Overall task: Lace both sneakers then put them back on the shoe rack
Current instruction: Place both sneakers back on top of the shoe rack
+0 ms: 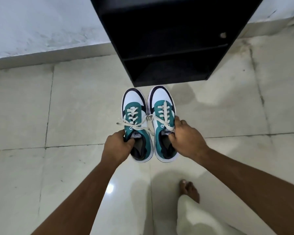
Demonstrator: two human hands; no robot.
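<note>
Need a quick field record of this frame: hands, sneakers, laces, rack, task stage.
left hand: grips the collar of the left sneaker, fingers curled into the opening
right hand: grips the collar and tongue of the right sneaker
sneakers: side by side, toes toward the shoe rack, held in front of it
laces: both shoes threaded, loose ends trailing across the gap between the shoes
shoe rack: black, open shelves, no shoes visible on them
floor: pale tiles; a bare foot at lower right
task stage: lacing looks done; sneakers not yet on the rack
</note>
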